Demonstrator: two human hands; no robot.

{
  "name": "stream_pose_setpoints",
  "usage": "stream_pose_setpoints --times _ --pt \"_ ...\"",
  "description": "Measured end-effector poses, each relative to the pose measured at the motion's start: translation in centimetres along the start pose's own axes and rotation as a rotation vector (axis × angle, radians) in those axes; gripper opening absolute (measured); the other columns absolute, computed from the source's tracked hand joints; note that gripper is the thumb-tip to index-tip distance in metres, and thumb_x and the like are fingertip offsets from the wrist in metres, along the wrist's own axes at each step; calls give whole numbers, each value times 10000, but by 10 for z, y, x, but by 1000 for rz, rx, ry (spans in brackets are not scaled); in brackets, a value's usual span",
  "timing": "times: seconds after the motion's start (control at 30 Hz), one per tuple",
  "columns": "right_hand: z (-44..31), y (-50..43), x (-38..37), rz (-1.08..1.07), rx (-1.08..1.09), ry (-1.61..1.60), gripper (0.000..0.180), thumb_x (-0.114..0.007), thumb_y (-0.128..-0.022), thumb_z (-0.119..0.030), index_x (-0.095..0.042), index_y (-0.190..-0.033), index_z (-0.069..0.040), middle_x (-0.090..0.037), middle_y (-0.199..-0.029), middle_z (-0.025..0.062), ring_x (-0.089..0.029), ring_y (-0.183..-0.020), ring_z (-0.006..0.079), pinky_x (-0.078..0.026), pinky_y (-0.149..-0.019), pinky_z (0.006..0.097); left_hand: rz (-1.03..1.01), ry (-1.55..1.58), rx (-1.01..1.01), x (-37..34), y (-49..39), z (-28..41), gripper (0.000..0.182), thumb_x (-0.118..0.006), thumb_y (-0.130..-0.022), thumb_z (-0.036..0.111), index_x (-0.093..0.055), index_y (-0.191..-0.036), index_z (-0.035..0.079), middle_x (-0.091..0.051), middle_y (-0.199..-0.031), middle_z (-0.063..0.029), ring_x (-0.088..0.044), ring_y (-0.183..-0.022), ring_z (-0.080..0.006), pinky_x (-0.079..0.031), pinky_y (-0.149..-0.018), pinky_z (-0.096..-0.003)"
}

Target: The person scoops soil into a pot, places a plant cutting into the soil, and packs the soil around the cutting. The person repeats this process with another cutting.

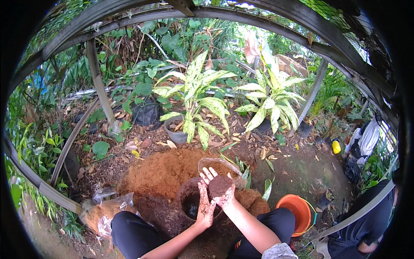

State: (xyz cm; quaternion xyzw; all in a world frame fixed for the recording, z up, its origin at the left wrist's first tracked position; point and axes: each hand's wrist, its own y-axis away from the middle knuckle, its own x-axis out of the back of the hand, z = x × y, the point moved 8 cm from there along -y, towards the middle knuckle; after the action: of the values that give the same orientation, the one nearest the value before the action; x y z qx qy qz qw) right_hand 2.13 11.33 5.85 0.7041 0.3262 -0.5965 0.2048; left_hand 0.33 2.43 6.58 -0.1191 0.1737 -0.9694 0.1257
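A mound of dark, moist soil (221,186) rests in the upturned palm of my right hand (225,198), whose fingers extend away from me. My left hand (205,207) is flat and on edge along the left side of that soil, its heel close to the right wrist. Both hands are smeared with soil. Beneath them stands a round plant pot (186,193) with soil-caked walls and a dark interior, partly hidden by my hands. Behind the pot spreads a heap of reddish-brown coir-like material (158,171). A clear plastic bag (223,164) lies at its right side.
An orange bucket (296,213) stands beside my right knee. Brown fibre (254,200) lies nearer the pot. At left is a plastic bag of fibre (108,210). Beyond the heap grow two variegated plants, one in a grey pot (176,129). A person (359,220) sits at far right.
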Motion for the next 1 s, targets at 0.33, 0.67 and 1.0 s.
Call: stream_pose_setpoints --times 0.33,0.67,1.0 --pt "-3 3 -13 -22 -88 -25 767 -279 -905 -559 -186 -1439 -17 -217 -1494 176 -232 -1365 332 -179 -1123 451 -246 -378 -141 5 -8 23 804 -434 -910 422 -72 -1429 -73 -43 -1499 -270 12 -1413 -354 7 -1139 -430" --pt "-10 -1 -33 -151 -204 -138 774 -488 -844 -513 -289 -1384 5 -245 -1477 172 -252 -1351 342 -307 -1069 467 35 -567 -526 42 -19 71 387 -744 -723 271 -636 -1074 145 -579 -1206 -54 -485 -1197 -269 -317 -1060 -457" --pt "8 8 -24 -100 -264 -168 733 -502 -847 -499 -339 -1348 11 -300 -1439 202 -333 -1293 372 -331 -1058 479 -19 -461 -555 47 -28 58 209 -761 -686 189 -725 -890 162 -690 -960 16 -595 -1039 -202 -400 -979 -420"
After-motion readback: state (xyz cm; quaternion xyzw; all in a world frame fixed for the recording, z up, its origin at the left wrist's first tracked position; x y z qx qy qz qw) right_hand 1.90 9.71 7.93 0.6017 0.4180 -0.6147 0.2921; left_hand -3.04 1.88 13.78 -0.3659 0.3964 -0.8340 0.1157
